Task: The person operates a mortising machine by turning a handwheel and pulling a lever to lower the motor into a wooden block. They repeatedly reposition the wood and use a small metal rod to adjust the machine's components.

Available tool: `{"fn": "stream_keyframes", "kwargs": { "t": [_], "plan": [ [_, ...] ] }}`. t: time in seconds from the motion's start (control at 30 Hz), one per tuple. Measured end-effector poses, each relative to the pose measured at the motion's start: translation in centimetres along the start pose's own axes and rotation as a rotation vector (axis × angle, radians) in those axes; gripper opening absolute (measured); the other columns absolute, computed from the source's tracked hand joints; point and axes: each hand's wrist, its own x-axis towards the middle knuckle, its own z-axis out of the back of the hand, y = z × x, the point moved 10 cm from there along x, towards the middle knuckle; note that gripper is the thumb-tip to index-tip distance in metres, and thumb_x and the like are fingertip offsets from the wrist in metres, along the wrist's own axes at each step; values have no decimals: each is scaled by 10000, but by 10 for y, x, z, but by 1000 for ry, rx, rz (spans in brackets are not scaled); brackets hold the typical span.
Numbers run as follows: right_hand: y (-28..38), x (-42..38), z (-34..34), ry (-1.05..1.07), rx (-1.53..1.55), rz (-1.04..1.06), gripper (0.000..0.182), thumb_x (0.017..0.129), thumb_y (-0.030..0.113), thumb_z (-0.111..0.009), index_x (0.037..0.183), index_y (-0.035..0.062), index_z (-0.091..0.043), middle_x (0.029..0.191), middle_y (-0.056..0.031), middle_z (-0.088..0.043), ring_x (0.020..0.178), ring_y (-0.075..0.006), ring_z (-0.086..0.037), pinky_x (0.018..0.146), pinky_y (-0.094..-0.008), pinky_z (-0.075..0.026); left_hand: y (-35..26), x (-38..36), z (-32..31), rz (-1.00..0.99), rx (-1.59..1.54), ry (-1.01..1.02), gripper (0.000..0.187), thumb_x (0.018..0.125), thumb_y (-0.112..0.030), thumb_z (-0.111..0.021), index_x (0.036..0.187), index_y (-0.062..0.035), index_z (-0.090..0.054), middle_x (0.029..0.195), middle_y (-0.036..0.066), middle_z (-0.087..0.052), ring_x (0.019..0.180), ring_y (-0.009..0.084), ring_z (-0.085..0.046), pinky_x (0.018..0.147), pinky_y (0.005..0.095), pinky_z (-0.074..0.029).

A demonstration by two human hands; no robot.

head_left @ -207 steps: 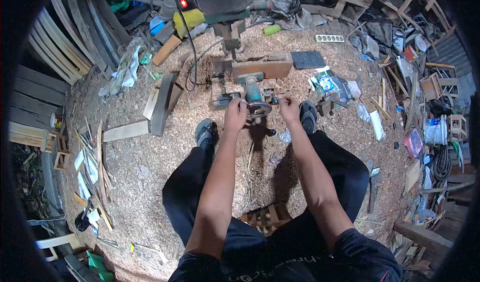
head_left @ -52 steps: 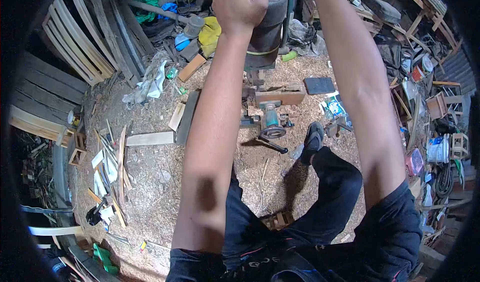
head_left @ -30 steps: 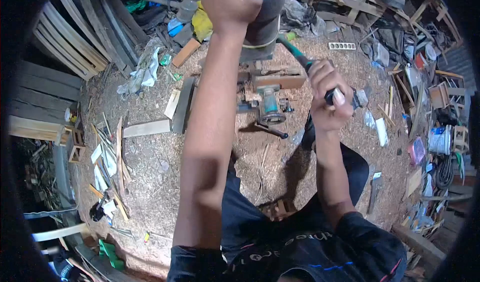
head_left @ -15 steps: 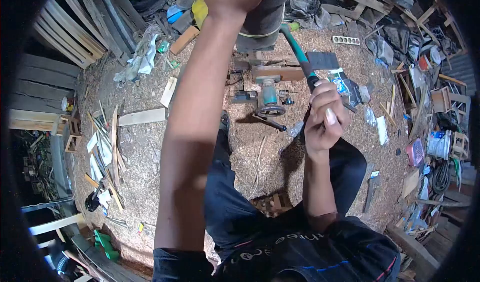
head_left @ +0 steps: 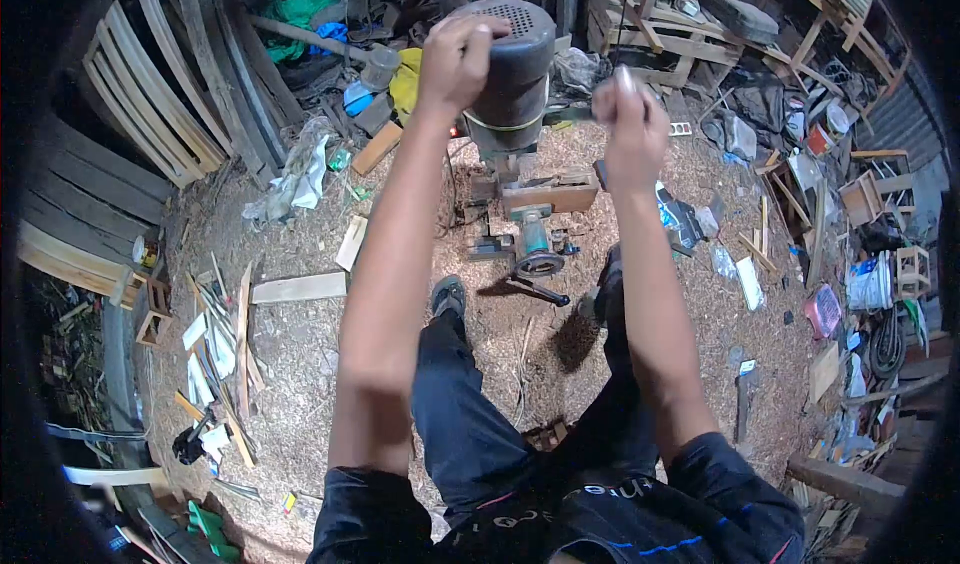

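A dark cylindrical motor housing [head_left: 515, 54] with a perforated top tops the drilling machine at upper centre. My left hand [head_left: 460, 62] is against its left side, fingers curled over the upper edge. To the right, my right hand [head_left: 632, 129] is raised, blurred, with its fingers closed round the end of a green lever [head_left: 568, 116], which is mostly hidden by the hand. Below the motor, a brown wooden block [head_left: 550, 196] lies across the machine. Nearer me are a green vise part [head_left: 533, 232], a round handwheel [head_left: 540, 264] and a crank handle [head_left: 540, 291].
Wood shavings cover the floor [head_left: 300, 364]. A pale board [head_left: 298, 289] and thin wood strips [head_left: 243, 334] lie at left. Curved planks [head_left: 150, 94] lean at upper left. A pink basket [head_left: 824, 311] and a small wooden frame [head_left: 912, 271] are at right. My feet flank the machine.
The view has tilted up, showing the motor's top. My right hand has moved up and away from me with the lever, which now points more sideways. My left hand remains at the motor.
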Motion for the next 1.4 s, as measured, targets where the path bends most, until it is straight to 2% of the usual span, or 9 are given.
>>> {"fn": "stream_keyframes", "kwargs": {
  "t": [0.27,0.47,0.6,0.63,0.73,0.9,1.0,1.27,1.4],
  "plan": [
    [-24,124,-50,14,-306,357,405,1009,409,-537,966,6,-541,795,-43,-624,741,-114,-584,682,-281,-468,2,-27,37,93,-79,-67,338,957,-120,-447,1209,-8,-643,1339,147,-590,1333,279,-471,1113,381,-342],
    [-80,188,-63,232,-658,-136,310,1010,263,-496,1185,9,-470,934,-245,-634,890,-350,-654,757,-448,-501,2,-77,34,192,-26,-253,377,952,-145,-503,1306,-27,-551,1323,152,-574,1260,246,-513,1057,360,-388],
    [-97,157,-48,25,-556,516,374,1001,386,-519,1036,17,-568,819,-183,-646,763,-287,-657,685,-403,-492,29,-179,6,492,46,-260,284,924,-94,-515,1173,22,-583,1188,168,-626,1110,303,-594,970,389,-442],
    [-97,129,-45,175,-652,242,473,970,362,-587,1236,-14,-480,1040,-293,-638,1000,-463,-617,848,-451,-492,38,-208,-9,588,-29,-201,275,927,-107,-518,1158,26,-583,1168,170,-635,1097,298,-602,958,383,-448],
    [-132,30,10,60,-495,82,519,960,326,-602,1292,-46,-458,1145,-235,-628,1070,-344,-624,929,-412,-475,77,-308,-59,912,-63,-21,304,947,-179,-519,1150,37,-582,1138,195,-653,1082,296,-619,939,373,-462],
    [-398,-262,172,145,-975,-810,461,918,380,-594,1047,-61,-627,813,-179,-686,699,-293,-666,639,-393,-512,97,-372,-149,901,51,522,448,990,-281,-457,1362,-33,-487,1267,269,-586,1170,390,-579,1012,419,-434],
    [-442,-374,186,207,-594,-1194,406,893,305,-572,1015,-73,-654,867,-228,-704,676,-321,-692,576,-416,-512,88,-409,-189,798,-47,696,499,1020,-270,-399,1475,-67,-366,1530,223,-326,1404,365,-334,1161,425,-287],
    [-491,-461,213,712,-1002,-1077,472,897,328,-596,1141,-76,-605,1041,-284,-678,1029,-375,-663,879,-427,-521,89,-435,-209,802,52,810,462,1012,-229,-430,1434,-55,-362,1553,201,-247,1448,379,-233,1178,439,-257],
    [-487,-478,210,536,-945,-1236,484,884,384,-629,1094,-51,-638,1038,-263,-685,1005,-377,-657,900,-449,-506,89,-434,-209,819,48,801,409,1004,-218,-432,1380,-56,-425,1571,193,-218,1465,398,-174,1195,457,-227]
  ]
}}
